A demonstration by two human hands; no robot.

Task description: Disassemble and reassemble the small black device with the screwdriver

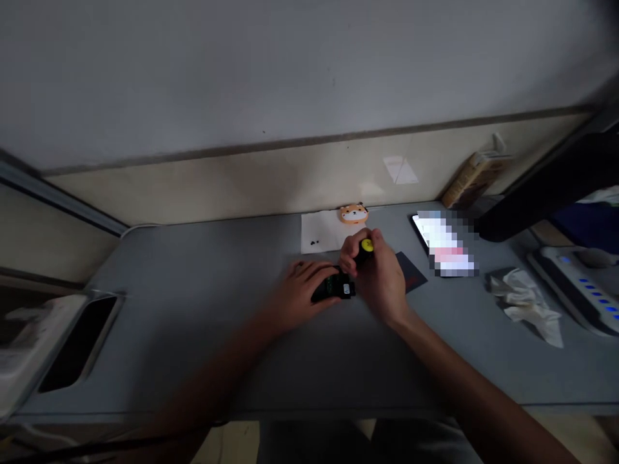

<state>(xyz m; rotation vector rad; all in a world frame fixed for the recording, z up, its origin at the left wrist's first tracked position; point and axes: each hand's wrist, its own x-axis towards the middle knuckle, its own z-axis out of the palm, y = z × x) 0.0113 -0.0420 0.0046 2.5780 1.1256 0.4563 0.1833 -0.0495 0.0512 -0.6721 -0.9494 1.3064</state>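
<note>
My left hand point(302, 290) is closed around a small black device with a green circuit board point(333, 285), pressing it against the grey desk. A pale label shows at the device's right end. Gripped upright in my right hand point(380, 277) is a screwdriver point(366, 248) with a black handle and a yellow end cap. Its tip is hidden behind my fingers, so I cannot tell whether it touches the device. Just beyond lies a white sheet of paper point(319, 227) with a few tiny black screws point(314, 243) on it.
An orange animal-faced case point(354, 213) rests at the paper's edge. A dark flat card point(411, 272) lies by my right wrist. Farther right are a lit phone point(442, 245), crumpled tissue point(527, 303), a power strip point(580, 290) and a carton point(474, 179). A white-framed object point(80, 341) stands left.
</note>
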